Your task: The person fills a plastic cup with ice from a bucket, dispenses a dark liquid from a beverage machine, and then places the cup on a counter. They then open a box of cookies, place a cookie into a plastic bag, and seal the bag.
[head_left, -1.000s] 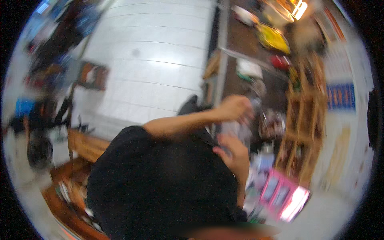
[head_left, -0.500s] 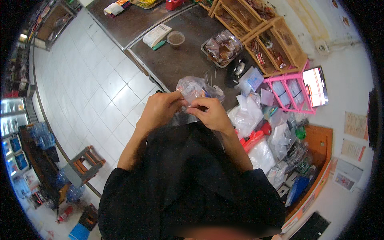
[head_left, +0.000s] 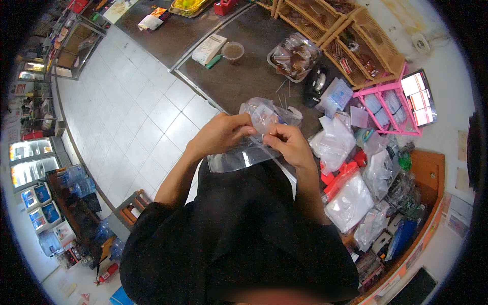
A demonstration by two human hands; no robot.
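Observation:
A clear plastic bag with something orange and blue showing through it lies at the near edge of the dark table. My left hand is closed at its left side, with thumb and fingertips pinching the plastic. From the right, my right hand pinches the bag's gathered part between thumb and forefinger. Below both hands a flat, clear plastic flap hangs over my dark clothing. What the bag holds is blurred by the plastic. A few thin sticks lie just beyond it.
On the dark table stand a round lidded tub, a green-handled tool and a clear tray of packets. Wicker racks and a pink basket stand at right. Piled plastic bags fill the near right.
The view has shifted, so surroundings sit farther right. My hands have moved slightly apart at the bag, and the clear flap below them now shows more fully.

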